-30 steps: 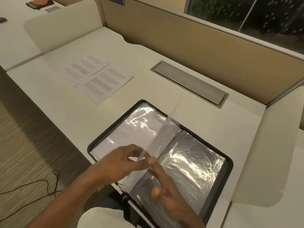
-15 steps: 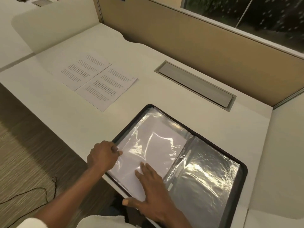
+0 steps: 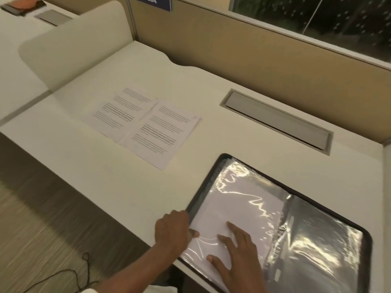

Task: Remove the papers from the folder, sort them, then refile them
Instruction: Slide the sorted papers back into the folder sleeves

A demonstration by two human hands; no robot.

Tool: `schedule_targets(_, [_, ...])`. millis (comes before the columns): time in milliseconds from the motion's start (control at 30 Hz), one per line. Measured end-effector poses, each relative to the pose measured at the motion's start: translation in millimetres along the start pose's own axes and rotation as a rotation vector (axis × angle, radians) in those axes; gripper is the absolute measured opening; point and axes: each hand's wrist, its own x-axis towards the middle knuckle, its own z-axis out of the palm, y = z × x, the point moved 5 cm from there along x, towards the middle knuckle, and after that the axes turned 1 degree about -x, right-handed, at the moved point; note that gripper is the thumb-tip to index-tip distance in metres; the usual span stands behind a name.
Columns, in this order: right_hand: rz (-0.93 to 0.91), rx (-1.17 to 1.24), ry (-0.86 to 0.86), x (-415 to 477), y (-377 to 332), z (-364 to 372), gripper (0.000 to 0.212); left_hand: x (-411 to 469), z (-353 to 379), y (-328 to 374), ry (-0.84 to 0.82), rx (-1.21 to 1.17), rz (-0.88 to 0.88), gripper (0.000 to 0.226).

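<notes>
A black zip folder point(image 3: 203, 187) lies open at the desk's near right, its clear plastic sleeves glinting. The left-hand sleeve point(image 3: 243, 206) holds a white sheet; the right-hand sleeves point(image 3: 317, 240) look dark. My left hand point(image 3: 171, 231) sits at the folder's left edge, fingers curled, thumb on top of the sleeve's edge, pinching it. My right hand point(image 3: 239, 256) lies flat with spread fingers on the left sleeve. Two printed sheets point(image 3: 122, 111) point(image 3: 163, 132) rest side by side on the desk, farther back left.
A grey cable-tray lid point(image 3: 275, 119) is set into the desk behind the folder. A tan partition point(image 3: 254, 49) walls the back and a cream divider point(image 3: 74, 43) the left. A black cord point(image 3: 69, 273) lies on the floor below the desk edge.
The sleeve that stood upright between my hands now lies flat on the left side. My left hand moved to the folder's left edge; my right hand pressed down on the sleeve.
</notes>
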Motion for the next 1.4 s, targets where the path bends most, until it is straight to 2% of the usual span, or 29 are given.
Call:
schedule_targets(100, [0.038,-0.057,0.076,14.4,-6.1,3.2,0.049,3.5,-1.3,0.2,-0.033,0.037,0.071,0.040])
schedule_targets(233, [0.100,-0.064,0.080,31.6,-14.2,9.2,0.039,9.2,-0.8,-6.0,-0.065,0.064,0.109,0.038])
schedule_targets(367, [0.160,0.122,0.020,50.1,-25.1,11.6,0.026,16.8,-7.6,-18.3,-0.141,-0.139,0.074,0.042])
schedule_targets(500, [0.198,0.298,-0.144,73.6,-33.6,10.6,0.024,27.4,-17.1,-34.8,-0.181,-0.397,0.010,0.051])
schedule_targets(700, [0.156,0.427,-0.261,125.8,-62.3,10.9,0.014,40.4,-54.3,-83.4,0.010,-0.489,-0.074,0.044])
schedule_targets(933, [0.198,0.582,-0.261,211.7,-143.8,26.7,0.015,84.8,-127.3,-173.2,0.178,-0.476,-0.174,0.041])
schedule_targets(1100, [0.321,0.736,-0.254,284.9,-212.4,52.0,0.021,149.1,-188.6,-243.2,0.255,-0.451,-0.164,0.038])
schedule_targets(1400, [0.664,0.945,-0.017,421.3,-291.3,87.1,0.035,277.9,-314.4,-345.6,0.369,-0.341,-0.163,0.034])
